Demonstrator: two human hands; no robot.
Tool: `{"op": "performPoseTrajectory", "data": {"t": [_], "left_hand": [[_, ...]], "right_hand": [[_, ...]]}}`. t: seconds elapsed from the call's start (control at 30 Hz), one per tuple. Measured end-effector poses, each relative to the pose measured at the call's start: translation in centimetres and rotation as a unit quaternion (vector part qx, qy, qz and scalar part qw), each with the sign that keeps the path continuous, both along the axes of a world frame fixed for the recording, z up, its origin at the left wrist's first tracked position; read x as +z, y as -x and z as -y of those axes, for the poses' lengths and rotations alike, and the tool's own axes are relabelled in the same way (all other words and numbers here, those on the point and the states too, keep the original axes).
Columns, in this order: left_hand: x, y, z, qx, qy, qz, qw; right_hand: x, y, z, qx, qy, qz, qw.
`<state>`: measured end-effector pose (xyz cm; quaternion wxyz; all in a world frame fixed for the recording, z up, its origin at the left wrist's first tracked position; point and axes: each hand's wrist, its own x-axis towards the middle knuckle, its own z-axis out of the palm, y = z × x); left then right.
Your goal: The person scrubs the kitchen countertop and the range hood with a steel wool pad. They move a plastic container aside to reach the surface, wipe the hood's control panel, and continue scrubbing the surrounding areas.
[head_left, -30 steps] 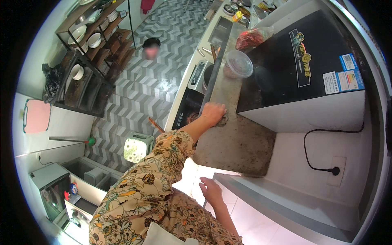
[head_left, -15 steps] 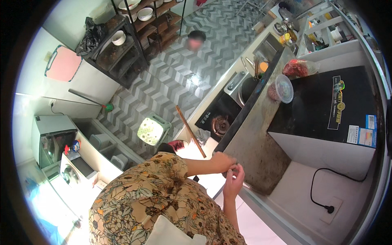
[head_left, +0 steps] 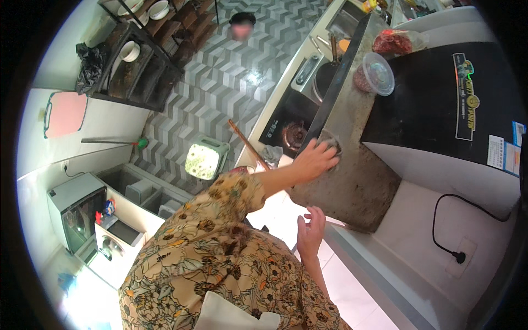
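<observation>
Left hand (head_left: 314, 164) grasps what looks like a grey scrubber (head_left: 331, 139), mostly finger-hidden, against the stained panel (head_left: 360, 184). Panel's long axis runs away from the body. Right hand (head_left: 311, 234) empty, loosely curled, farther from scrubber, off panel's near edge.

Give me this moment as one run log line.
Left hand: holding grey pad on stained ledge | Right hand: loosely curled, nothing visible held | Nearby: clear tub, red-filled bag
</observation>
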<state>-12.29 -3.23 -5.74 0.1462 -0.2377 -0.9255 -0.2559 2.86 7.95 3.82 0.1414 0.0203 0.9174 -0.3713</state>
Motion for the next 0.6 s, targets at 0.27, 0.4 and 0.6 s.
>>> {"op": "performPoseTrajectory", "data": {"t": [0.27, 0.4, 0.6], "left_hand": [[0.3, 6.7, -0.1, 0.054, -0.035, -0.022, 0.998], [-0.3, -4.1, 0.6, -0.059, -0.023, -0.016, 0.998], [0.8, -5.6, 1.7, -0.118, 0.068, -0.015, 0.991]], "right_hand": [[-1.1, -1.3, -0.2, 0.042, -0.006, 0.004, 0.999], [-1.1, -2.6, -0.4, 0.030, 0.025, 0.014, 0.999], [-2.2, -3.8, -1.5, 0.026, 0.026, 0.029, 0.999]]}}
